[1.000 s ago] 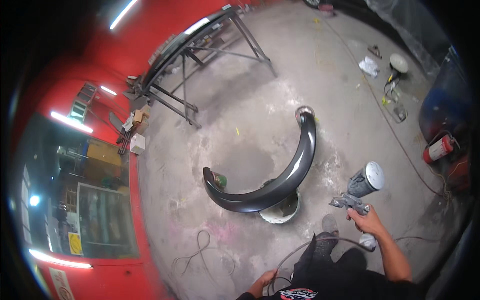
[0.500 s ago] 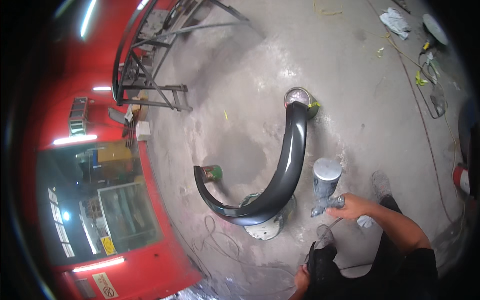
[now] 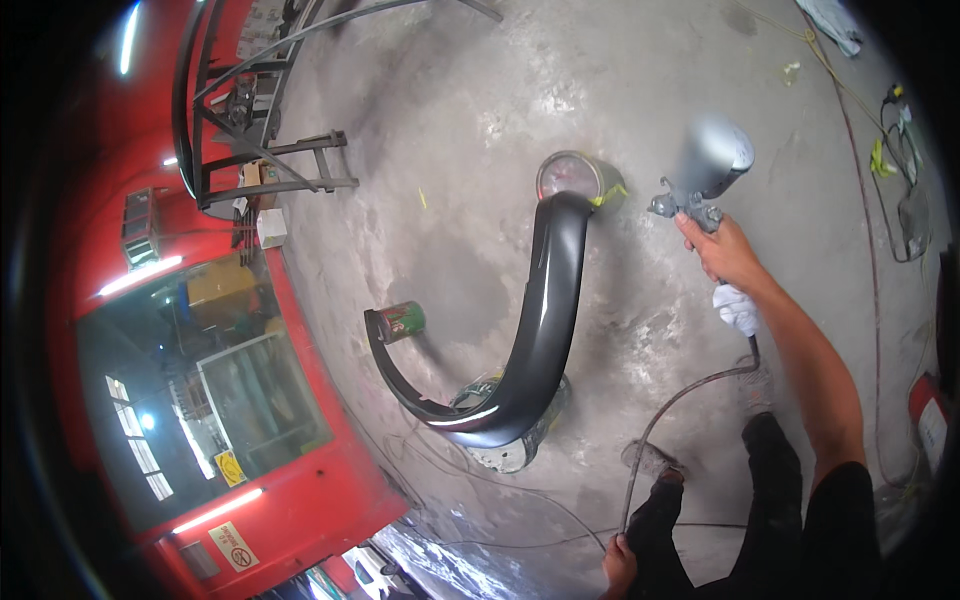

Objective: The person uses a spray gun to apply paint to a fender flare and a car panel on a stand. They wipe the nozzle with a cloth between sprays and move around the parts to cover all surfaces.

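My right hand (image 3: 722, 250) is wrapped round the handle of a spray gun (image 3: 692, 202), whose round cup (image 3: 718, 158) sits on top. The gun's nozzle points left, toward the upper end of a curved black fender flare (image 3: 558, 300), and stays apart from it. A white cloth (image 3: 737, 309) is wrapped about the hose below the grip. Low in the view, my left hand (image 3: 620, 566) closes on the dark air hose (image 3: 646, 437) that runs up to the gun. The flare rests on a can (image 3: 570, 178), a green can (image 3: 403, 320) and a bucket (image 3: 505, 457).
A metal frame stand (image 3: 270, 150) stands at the upper left, beside a red wall with a large window (image 3: 205, 390). Hose loops (image 3: 560, 500) lie on the floor near my feet. Cords (image 3: 905, 190) and a cloth (image 3: 832, 25) lie at the right.
My right hand has lifted the spray gun up and away, from beside the flare's lower curve to near its top end. The hose now stretches between my hands. The view has shifted slightly.
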The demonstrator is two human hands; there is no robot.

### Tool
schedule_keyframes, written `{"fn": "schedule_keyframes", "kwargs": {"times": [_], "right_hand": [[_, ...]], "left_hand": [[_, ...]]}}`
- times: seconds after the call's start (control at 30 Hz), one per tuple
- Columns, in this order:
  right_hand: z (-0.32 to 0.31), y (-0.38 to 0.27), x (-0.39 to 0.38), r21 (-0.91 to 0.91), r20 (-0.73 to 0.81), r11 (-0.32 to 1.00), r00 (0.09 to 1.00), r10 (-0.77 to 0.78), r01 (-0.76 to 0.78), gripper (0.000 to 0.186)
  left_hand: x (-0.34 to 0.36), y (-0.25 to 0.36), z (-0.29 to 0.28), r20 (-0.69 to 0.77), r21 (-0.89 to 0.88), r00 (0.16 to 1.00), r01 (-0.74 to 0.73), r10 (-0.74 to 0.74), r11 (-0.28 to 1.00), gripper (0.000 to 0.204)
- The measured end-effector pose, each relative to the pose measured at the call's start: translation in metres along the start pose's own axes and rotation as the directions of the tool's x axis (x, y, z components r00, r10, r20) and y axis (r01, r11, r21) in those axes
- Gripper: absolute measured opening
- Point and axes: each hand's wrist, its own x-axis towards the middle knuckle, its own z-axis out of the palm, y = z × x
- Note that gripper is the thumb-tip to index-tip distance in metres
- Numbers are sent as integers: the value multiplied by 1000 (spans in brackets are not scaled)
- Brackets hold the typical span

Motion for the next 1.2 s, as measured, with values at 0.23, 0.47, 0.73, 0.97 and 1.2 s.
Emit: {"fn": "schedule_keyframes", "kwargs": {"times": [0.23, 0.47, 0.73, 0.97, 1.2], "right_hand": [[-21, -51, -27, -206, 157, 979, 987, 24, 9, 48], [-36, -108, 8, -96, 443, 990, 887, 132, -99, 41], [-23, -91, 127, -84, 385, 993, 917, 108, -81, 43], [-7, -63, 165, -399, 231, 913, 973, 5, 90, 56], [-1, -103, 94, -315, 299, 948, 952, 67, 32, 51]], "left_hand": [[-7, 110, -49, 168, -125, 960, -205, 225, 971, 37], [5, 188, -51, 77, 13, 971, -228, 226, 974, 38], [2, 236, -22, -51, 92, 999, 18, -14, 996, 36], [-19, 252, 4, 24, 161, 988, 145, -151, 976, 34], [-23, 259, 5, -6, 166, 991, 131, -131, 977, 33]]}}
